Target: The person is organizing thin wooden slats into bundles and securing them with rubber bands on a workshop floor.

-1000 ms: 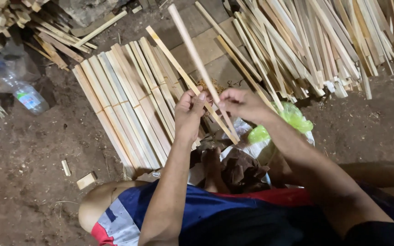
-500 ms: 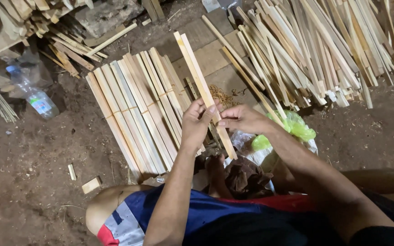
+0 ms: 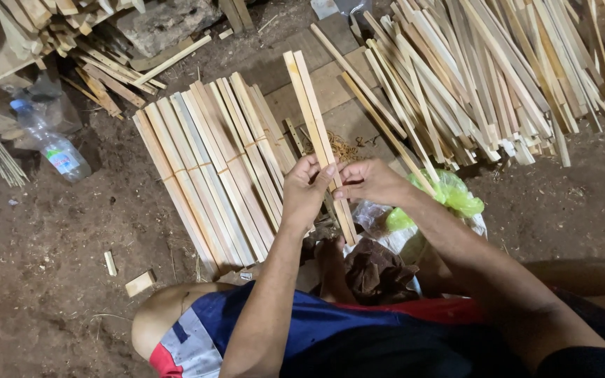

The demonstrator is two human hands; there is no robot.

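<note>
Both hands' grips are closed on a pair of thin wooden slats (image 3: 314,119): left hand (image 3: 307,190) and right hand (image 3: 370,181) pinch them mid-length. The slats point toward 11 o'clock above the bundled slats (image 3: 208,175) on the dirt floor (image 3: 57,266).

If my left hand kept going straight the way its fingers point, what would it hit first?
The left hand points up and slightly right, against the pair of wooden strips it grips. Beyond them, probably the flat board on the ground, though depth is unclear.

A plastic water bottle (image 3: 52,147) lying on the dirt. Right of the bottle, a neat row of tied sticks (image 3: 208,175). Far right of the bottle, a green bag (image 3: 449,192).
</note>
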